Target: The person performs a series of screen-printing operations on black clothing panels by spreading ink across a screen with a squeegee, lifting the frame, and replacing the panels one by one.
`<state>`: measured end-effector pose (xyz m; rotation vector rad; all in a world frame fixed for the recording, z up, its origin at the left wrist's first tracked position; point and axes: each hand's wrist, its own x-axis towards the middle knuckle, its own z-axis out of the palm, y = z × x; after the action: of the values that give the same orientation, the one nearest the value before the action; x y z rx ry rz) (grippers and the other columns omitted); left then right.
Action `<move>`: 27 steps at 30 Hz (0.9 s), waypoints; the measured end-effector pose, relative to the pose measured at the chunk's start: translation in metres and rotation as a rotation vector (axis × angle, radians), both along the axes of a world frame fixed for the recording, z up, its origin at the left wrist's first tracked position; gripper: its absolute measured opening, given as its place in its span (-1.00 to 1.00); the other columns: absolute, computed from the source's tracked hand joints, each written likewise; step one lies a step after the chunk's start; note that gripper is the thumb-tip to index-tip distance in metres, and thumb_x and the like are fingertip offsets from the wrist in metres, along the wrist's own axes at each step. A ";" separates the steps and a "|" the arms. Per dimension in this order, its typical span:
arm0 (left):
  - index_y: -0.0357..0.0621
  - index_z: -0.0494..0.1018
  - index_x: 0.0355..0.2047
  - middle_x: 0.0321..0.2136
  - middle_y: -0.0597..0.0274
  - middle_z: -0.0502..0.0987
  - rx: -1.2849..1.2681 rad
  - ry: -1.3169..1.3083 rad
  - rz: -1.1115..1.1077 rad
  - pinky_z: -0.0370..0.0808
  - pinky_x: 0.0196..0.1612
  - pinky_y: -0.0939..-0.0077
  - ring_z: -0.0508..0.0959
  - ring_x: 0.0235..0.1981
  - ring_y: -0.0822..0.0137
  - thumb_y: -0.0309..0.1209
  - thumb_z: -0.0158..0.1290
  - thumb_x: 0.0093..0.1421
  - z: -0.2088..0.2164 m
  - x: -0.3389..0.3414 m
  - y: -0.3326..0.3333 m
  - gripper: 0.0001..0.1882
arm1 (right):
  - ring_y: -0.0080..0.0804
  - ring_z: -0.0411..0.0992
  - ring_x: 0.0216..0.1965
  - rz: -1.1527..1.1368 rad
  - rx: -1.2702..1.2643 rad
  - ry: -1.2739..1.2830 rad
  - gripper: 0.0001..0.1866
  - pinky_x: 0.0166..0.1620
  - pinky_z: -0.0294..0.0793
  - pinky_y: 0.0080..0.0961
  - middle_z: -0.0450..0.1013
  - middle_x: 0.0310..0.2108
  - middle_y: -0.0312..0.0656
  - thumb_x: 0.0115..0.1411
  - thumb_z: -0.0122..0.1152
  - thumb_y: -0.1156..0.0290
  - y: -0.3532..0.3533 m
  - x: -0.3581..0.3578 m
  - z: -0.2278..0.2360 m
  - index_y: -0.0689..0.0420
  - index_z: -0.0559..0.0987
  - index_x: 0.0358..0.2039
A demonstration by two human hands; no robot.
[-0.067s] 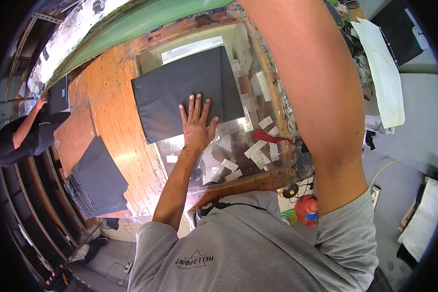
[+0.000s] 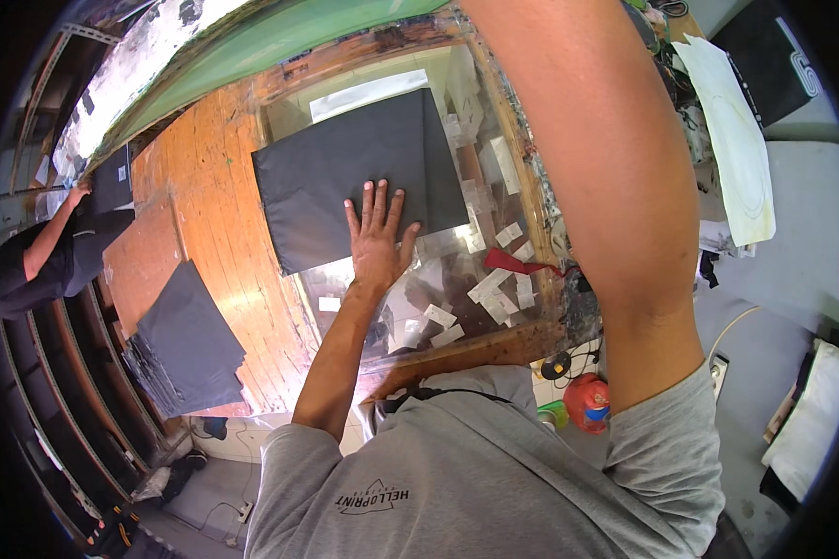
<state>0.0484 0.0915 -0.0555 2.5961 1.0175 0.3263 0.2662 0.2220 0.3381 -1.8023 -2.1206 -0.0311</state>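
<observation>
My left hand [image 2: 375,233] lies flat with its fingers spread on a black sheet [image 2: 336,168], which looks like a flat cloth bag with a fold along its right side. The sheet rests on a glass panel [image 2: 359,340] set in a wooden frame, and a strip of white paper [image 2: 368,96] shows behind its far edge. My right arm reaches up past the top edge of the picture, so its hand is out of sight. Over the far side of the table runs a green screen [image 2: 280,61], only partly in view.
Black sheets lie stacked [image 2: 185,345] at the left on the wooden tabletop [image 2: 219,186]. Bits of pale tape and a red strip [image 2: 517,263] are on the glass. Another person [image 2: 51,256] works at the far left beside metal racks [image 2: 65,363]. White paper [image 2: 732,140] hangs at the right.
</observation>
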 end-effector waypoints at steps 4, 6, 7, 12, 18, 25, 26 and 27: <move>-0.18 0.35 0.34 0.46 -0.09 0.13 0.012 0.004 -0.001 -0.21 0.47 -0.35 -0.03 0.53 -0.09 -0.13 0.10 0.32 -0.001 0.000 -0.002 -0.35 | -0.11 0.65 -0.27 -0.007 0.003 -0.038 -0.67 -0.12 0.64 -0.27 0.63 -0.22 0.14 0.06 0.18 0.51 0.001 -0.003 -0.001 0.33 0.72 -0.17; -0.18 0.35 0.34 0.46 -0.10 0.13 0.011 -0.001 -0.004 -0.22 0.47 -0.36 -0.03 0.53 -0.08 -0.12 0.10 0.32 -0.001 -0.001 -0.001 -0.34 | -0.10 0.65 -0.26 -0.009 0.005 -0.066 -0.67 -0.11 0.64 -0.27 0.63 -0.22 0.15 0.06 0.18 0.51 0.003 -0.002 0.000 0.33 0.72 -0.17; -0.18 0.35 0.34 0.46 -0.10 0.14 0.010 -0.003 -0.009 -0.22 0.47 -0.36 -0.03 0.53 -0.09 -0.12 0.10 0.32 -0.001 -0.002 -0.001 -0.35 | -0.10 0.65 -0.26 -0.013 0.005 -0.082 -0.67 -0.11 0.64 -0.28 0.63 -0.22 0.15 0.06 0.18 0.51 0.004 -0.002 0.000 0.33 0.72 -0.17; -0.19 0.34 0.34 0.45 -0.11 0.14 0.031 -0.009 -0.030 -0.22 0.47 -0.37 -0.03 0.53 -0.09 -0.12 0.10 0.32 -0.005 -0.002 0.006 -0.34 | -0.08 0.65 -0.26 0.023 0.009 -0.265 -0.66 -0.10 0.65 -0.28 0.64 -0.20 0.15 0.05 0.18 0.51 0.011 -0.006 0.003 0.34 0.72 -0.17; -0.19 0.34 0.34 0.46 -0.10 0.12 0.018 0.026 -0.008 -0.23 0.47 -0.36 -0.02 0.53 -0.08 -0.11 0.08 0.34 0.000 0.001 0.005 -0.35 | -0.09 0.65 -0.29 0.001 0.059 0.102 -0.67 -0.13 0.65 -0.30 0.63 -0.19 0.15 0.08 0.12 0.59 -0.008 -0.007 -0.002 0.32 0.72 -0.16; -0.26 0.28 0.37 0.39 -0.13 0.26 -0.195 -0.518 0.228 -0.12 0.48 -0.19 0.15 0.48 -0.04 -0.39 0.12 0.34 0.086 -0.013 -0.009 -0.38 | -0.16 0.57 0.04 -0.061 -0.042 0.267 -0.56 0.16 0.44 -0.33 0.63 -0.01 -0.07 0.24 0.23 0.49 -0.050 -0.022 -0.046 0.17 0.59 0.15; -0.31 0.23 0.38 0.40 -0.14 0.24 -0.336 -0.716 0.279 -0.06 0.47 -0.19 0.16 0.47 -0.02 -0.38 0.11 0.35 0.103 -0.020 -0.021 -0.36 | -0.05 0.56 -0.01 -0.040 0.106 0.279 -0.60 0.07 0.45 -0.16 0.63 -0.09 -0.02 0.16 0.21 0.55 -0.069 -0.034 -0.068 0.18 0.62 0.05; -0.37 0.18 0.40 0.40 -0.15 0.23 -0.462 -0.913 0.331 0.01 0.46 -0.18 0.17 0.47 0.00 -0.38 0.09 0.37 0.119 -0.027 -0.036 -0.34 | -0.12 0.52 -0.08 -0.012 0.218 0.263 -0.51 0.02 0.36 -0.13 0.59 -0.14 -0.11 -0.02 0.30 0.55 -0.088 -0.048 -0.087 0.14 0.57 0.00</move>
<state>0.0217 0.0558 0.0635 1.5616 0.9842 1.0791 0.2178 0.1338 0.2515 -1.5969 -1.8467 -0.0249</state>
